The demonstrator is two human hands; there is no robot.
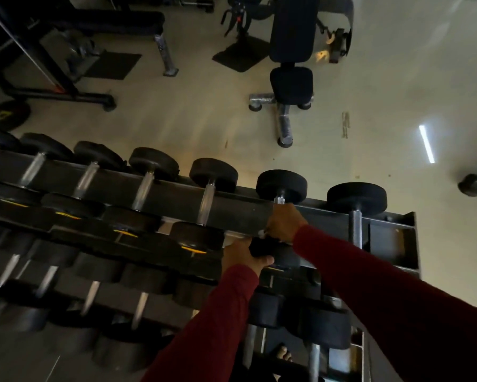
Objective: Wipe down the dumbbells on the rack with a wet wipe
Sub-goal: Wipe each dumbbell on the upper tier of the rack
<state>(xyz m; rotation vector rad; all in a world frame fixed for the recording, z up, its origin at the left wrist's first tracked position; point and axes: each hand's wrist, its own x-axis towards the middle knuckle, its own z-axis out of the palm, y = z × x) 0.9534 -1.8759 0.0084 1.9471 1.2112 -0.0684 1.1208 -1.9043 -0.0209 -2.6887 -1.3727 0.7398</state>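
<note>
Red sleeves reach from the camera toward a dumbbell rack (408,224) in a dim gym, where a person works on the second dumbbell from the rack's right end (281,186). Right hand (284,223) is curled round that dumbbell's steel handle with a scrap of white, apparently the wet wipe (262,233), showing at its fingertips; left hand (244,257) grips the near head of the same dumbbell (270,253), seemingly to steady it. Done well, this step would mean keeping the head braced while the wipe is drawn along the handle's full length and turned round it, then carried over both rubber heads, with care that the weight does not roll in its cradle. Left of the hands, the rack's top tier holds a row of black round-headed dumbbells (212,175), some with yellow markings; one more (356,199) sits at the far right end, and lower tiers below hold others. Beyond the rack, an adjustable bench (291,51) stands on the pale floor.
</note>
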